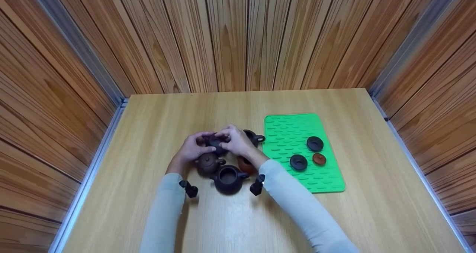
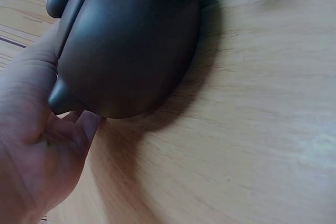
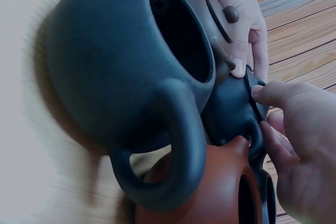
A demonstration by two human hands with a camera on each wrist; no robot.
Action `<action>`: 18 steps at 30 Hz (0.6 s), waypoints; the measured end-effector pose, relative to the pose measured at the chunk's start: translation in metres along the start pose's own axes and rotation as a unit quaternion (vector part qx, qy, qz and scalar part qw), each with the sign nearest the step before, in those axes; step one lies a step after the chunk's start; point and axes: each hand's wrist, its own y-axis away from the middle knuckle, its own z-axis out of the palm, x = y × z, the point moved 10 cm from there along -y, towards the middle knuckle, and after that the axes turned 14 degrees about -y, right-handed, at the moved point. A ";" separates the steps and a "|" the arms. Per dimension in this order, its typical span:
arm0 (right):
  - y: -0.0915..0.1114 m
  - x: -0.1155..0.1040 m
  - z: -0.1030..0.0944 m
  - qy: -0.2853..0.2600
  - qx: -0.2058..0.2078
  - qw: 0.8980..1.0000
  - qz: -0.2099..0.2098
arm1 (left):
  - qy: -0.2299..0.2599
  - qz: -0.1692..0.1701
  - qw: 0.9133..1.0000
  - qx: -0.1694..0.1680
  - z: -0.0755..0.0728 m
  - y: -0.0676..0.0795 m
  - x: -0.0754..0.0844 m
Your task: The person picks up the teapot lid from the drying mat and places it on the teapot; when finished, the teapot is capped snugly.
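Note:
At the back of a cluster of clay teapots, my left hand [image 1: 191, 148] holds the side of a small black teapot [image 1: 215, 143]. The thumb and fingers of my right hand [image 1: 238, 141] pinch that teapot's lid [image 3: 254, 98] at its rim, seen in the right wrist view. Close below the left hand stands a brown lidded teapot [image 1: 207, 164], which fills much of the left wrist view. In front is a lidless black teapot [image 1: 227, 189]. A lidless red-brown teapot [image 1: 245, 165] is partly hidden under the right forearm. Behind the right hand stands another dark teapot [image 1: 253, 137].
A green textured mat [image 1: 286, 128] lies right of the teapots. On it rest a black lid [image 1: 315, 144], a second black lid [image 1: 298, 163] and a smaller red-brown lid [image 1: 319, 159]. Wood-plank walls [image 1: 234, 41] enclose the wooden table [image 1: 122, 193] at the back and sides.

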 end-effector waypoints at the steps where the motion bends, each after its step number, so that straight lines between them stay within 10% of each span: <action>1: -0.005 0.010 0.002 -0.007 -0.001 1.000 0.001 | -0.001 -0.001 1.000 0.001 0.000 0.000 0.000; 18: 0.015 -0.024 -0.012 -0.016 0.012 0.998 -0.054 | -0.006 -0.012 1.000 -0.007 0.000 0.001 -0.002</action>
